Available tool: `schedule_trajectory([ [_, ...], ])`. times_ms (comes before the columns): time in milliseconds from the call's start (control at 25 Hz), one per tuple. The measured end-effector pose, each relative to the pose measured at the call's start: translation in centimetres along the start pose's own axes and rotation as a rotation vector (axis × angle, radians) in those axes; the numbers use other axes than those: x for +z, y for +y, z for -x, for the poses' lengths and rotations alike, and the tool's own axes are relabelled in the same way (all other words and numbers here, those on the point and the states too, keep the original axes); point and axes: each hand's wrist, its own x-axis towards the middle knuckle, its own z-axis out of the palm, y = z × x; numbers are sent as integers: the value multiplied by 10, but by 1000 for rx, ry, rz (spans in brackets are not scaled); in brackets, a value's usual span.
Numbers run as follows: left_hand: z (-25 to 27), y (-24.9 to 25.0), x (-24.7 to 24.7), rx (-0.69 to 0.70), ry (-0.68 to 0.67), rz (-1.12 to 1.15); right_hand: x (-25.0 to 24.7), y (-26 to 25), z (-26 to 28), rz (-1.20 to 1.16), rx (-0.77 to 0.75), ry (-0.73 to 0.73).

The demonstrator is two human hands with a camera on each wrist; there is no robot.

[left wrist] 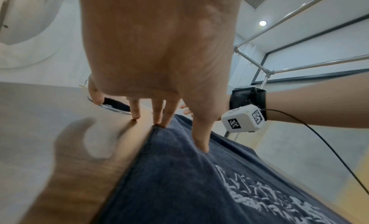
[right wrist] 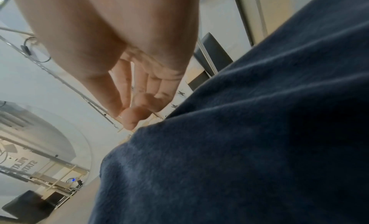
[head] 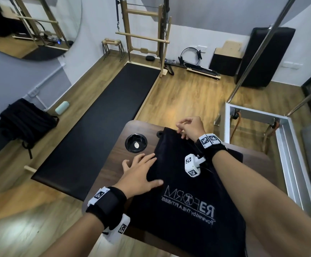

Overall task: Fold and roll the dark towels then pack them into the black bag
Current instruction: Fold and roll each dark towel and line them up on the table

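A dark towel point(head: 184, 201) with a white logo lies spread on the dark wooden table point(head: 112, 164) and hangs over its near edge. My left hand point(head: 141, 169) rests on the towel's left edge with its fingers straight and spread; in the left wrist view the fingertips point(left wrist: 201, 147) press the towel point(left wrist: 179, 188) and the tabletop. My right hand point(head: 186, 128) hovers at the towel's far corner with loosely curled fingers. In the right wrist view this hand point(right wrist: 129, 101) is just above the towel point(right wrist: 239, 148), with no cloth between its fingers. A black bag point(head: 26, 125) sits on the floor by the left wall.
A round cable hole point(head: 136, 143) is in the table, left of the towel's far corner. A long black padded mat point(head: 104, 117) lies on the floor beyond the table. A metal frame point(head: 258, 114) stands close on the right. More dark cloth point(head: 234, 156) shows behind my right forearm.
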Motion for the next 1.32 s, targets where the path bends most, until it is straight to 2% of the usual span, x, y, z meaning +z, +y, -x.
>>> schedule_trajectory([
  [80, -13, 10, -2, -43, 182, 88, -14, 8, 7, 72, 21, -19],
  [160, -30, 19, -4, -126, 286, 175, -35, 20, 20, 71, 77, -20],
  [360, -63, 28, -5, -353, 300, 295, -94, 74, 68, -93, 220, 68],
  [600, -62, 23, -5, -459, 383, 288, -127, 127, 91, -84, 298, 327],
  [680, -54, 21, -1, -417, 402, 314, -129, 127, 97, -143, 297, 346],
  [760, -43, 22, 2, -315, 411, 320, -125, 122, 111, -192, 258, 344],
  [920, -10, 18, 12, 22, 417, 187, -105, 115, 163, -168, 87, 364],
  [1000, 11, 14, 17, 162, 320, 154, -92, 116, 199, -91, 28, 354],
  [1120, 43, 5, 28, 229, 186, 146, -72, 122, 255, 80, -9, 283],
  [1320, 93, -21, 52, 365, 228, 87, -39, 143, 332, 337, -185, 251],
])
